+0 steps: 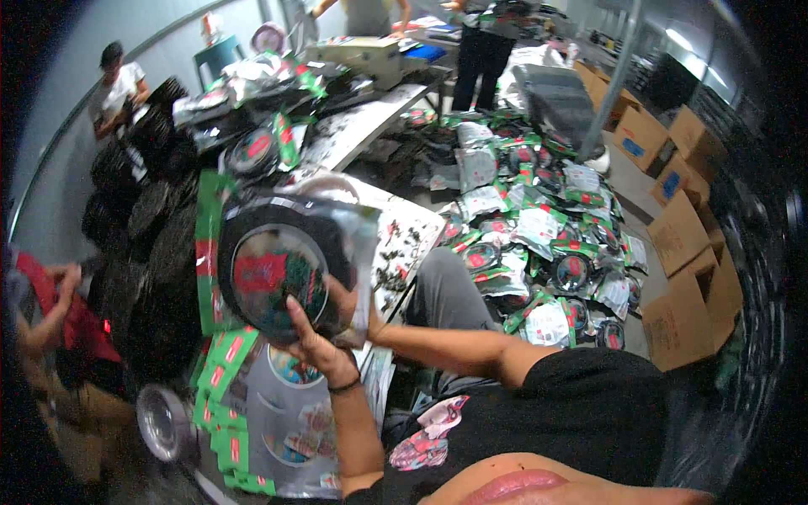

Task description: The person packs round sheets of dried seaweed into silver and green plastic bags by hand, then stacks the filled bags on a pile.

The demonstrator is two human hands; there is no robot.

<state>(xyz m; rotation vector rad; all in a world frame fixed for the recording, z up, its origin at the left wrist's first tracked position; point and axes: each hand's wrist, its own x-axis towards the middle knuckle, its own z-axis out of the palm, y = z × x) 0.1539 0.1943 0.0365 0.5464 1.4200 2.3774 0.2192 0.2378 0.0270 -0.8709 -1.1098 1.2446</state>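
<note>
In the head view, you hold up a clear plastic bag with a green and red side strip [286, 261]. It is in front of you, a bit left of the middle, above the table. Inside is a round black tray with a clear round window, and a red patch shows on the window.

Your left hand [322, 352] grips the low part of the bag, with a finger pressed on its front. It wears a thin dark band at the wrist [344, 385]. Your right hand [341, 305] is at the bag's lower right side. Part of it is hidden, so I cannot tell how tightly it grips.

Below the held bag, flat see-through bags with green tops [261, 402] lie one over another. Just left of them are round clear plastic lids or bowls [162, 423]. Behind the held bag is a white table top with dark crumbs [408, 220].

On your right, a big heap of filled green and silver bags [539, 236] covers the floor, past your grey trouser knee [450, 286]. Brown cardboard boxes [673, 328] stand open beyond it. On your left are tall stacks of round black trays [160, 206]. A person in a white shirt [124, 88] is behind them, and a person in red [63, 307] is nearer to you.
</note>
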